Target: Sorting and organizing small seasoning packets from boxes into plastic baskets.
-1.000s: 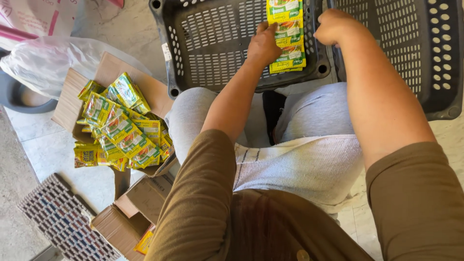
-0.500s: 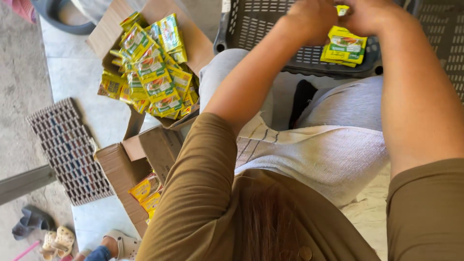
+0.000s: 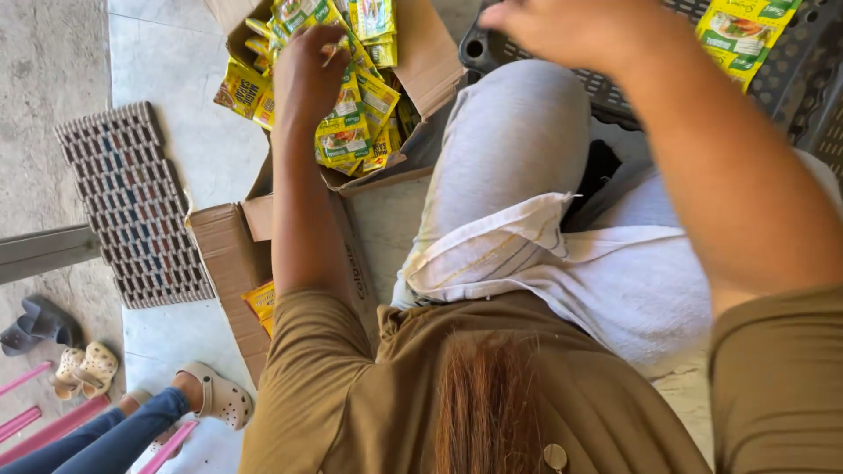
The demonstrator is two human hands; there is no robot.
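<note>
The scene is lit by bright, even daylight, and colours are rendered warm and saturated. A band of hard sun is seen on the concrete floor (image 3: 53, 79) at the left, while the pale tiles (image 3: 180, 132) are left in soft shade. Glare is caught on the glossy yellow packets (image 3: 351, 123). The right hand (image 3: 571, 31) is smeared by motion blur. The hair (image 3: 483, 412) nearest the lens is rendered soft, and straight lines are bent slightly near the edges.
</note>
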